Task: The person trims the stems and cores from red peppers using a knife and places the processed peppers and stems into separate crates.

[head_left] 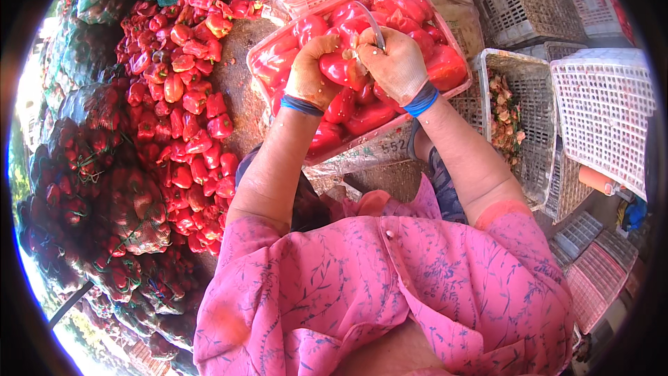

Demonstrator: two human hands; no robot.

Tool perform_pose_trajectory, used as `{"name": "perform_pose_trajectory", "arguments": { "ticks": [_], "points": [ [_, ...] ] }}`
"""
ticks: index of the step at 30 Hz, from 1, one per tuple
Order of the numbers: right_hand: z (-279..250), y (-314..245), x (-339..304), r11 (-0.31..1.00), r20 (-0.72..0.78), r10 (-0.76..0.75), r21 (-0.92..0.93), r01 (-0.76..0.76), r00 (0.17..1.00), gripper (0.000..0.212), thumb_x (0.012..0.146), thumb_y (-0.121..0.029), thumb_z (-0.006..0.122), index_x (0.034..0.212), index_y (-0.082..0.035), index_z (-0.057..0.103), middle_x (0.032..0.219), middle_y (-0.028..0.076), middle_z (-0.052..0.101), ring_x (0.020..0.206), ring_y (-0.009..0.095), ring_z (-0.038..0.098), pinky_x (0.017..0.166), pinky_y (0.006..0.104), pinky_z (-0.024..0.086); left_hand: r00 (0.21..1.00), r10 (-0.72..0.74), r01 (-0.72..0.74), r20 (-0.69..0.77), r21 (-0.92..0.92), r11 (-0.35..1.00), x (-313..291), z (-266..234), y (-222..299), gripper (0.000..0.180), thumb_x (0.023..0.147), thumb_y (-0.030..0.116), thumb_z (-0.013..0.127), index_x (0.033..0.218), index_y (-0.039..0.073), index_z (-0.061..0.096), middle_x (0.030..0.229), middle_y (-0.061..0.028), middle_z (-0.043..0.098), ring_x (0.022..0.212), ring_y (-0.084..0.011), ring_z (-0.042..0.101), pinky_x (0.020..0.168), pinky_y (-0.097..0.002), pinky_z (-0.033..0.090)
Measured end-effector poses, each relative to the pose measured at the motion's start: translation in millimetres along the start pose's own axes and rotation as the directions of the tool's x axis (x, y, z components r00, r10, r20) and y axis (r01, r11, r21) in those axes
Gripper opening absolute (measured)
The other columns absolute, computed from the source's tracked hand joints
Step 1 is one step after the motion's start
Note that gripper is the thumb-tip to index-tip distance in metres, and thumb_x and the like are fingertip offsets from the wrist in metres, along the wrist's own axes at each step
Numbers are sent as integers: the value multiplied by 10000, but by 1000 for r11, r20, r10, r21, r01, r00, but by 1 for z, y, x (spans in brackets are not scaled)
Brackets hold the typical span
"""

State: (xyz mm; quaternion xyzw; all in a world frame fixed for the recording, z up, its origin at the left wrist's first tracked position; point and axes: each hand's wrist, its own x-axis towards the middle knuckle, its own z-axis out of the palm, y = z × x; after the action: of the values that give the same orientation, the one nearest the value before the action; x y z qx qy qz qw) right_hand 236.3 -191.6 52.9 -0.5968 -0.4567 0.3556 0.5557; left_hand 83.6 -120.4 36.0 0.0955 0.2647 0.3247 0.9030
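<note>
My left hand (312, 73), in a stained pale work glove, grips a glossy red bell pepper (343, 72) over a crate. Wrapped round a thin, curved metal tool (373, 26) is my gloved right hand (395, 63). The tool arcs up above the fist, and its lower end is hidden. Both hands meet at the pepper's top, where small pale bits cling. Below them the pink plastic crate (456, 90) is filled with large red bell peppers (369, 118). Blue bands circle both glove cuffs.
A long heap of red peppers (184, 108) lies on the floor at left, beside stacked dark net sacks of peppers (90, 160). To the right, a grey crate (543, 90) contains pepper cores (506, 115), next to stacked white crates (605, 104). Another pink crate (296, 3) stands behind.
</note>
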Motion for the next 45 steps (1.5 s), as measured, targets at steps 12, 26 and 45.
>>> {"name": "perform_pose_trajectory", "arguments": {
  "ticks": [12, 26, 45],
  "points": [
    [-35, -38, -9, 777, -32, 340, 573, -262, 940, 243, 938, -198, 557, 1020, -23, 705, 741, 87, 646, 499, 141, 563, 465, 269, 468, 985, 102, -120, 139, 131, 984, -3, 0, -10, 343, 856, 104, 612, 1166, -43, 602, 1022, -148, 671, 932, -313, 672, 894, -433, 552],
    [-323, 39, -175, 166, -706, 105, -682, -712, 701, 422, 923, -388, 600, 1203, -84, 686, 1143, 161, 711, 1059, 373, 670, 904, 446, 523, 903, 198, -41, 382, 535, -844, -17, -35, -119, 624, 750, 183, 717, 1334, 222, 499, 1318, -218, 478, 1116, -377, 567, 929, -500, 468],
    [30, 83, -3, 506, -21, 315, -842, -187, 949, 515, 949, -539, 470, 986, -93, 723, 932, 244, 695, 870, 458, 675, 753, 566, 533, 865, 452, 55, 217, 856, -515, -88, -29, -131, 584, 786, 258, 731, 1314, 69, 567, 1405, -199, 507, 1327, -399, 447, 1146, -539, 283]
  ]
}}
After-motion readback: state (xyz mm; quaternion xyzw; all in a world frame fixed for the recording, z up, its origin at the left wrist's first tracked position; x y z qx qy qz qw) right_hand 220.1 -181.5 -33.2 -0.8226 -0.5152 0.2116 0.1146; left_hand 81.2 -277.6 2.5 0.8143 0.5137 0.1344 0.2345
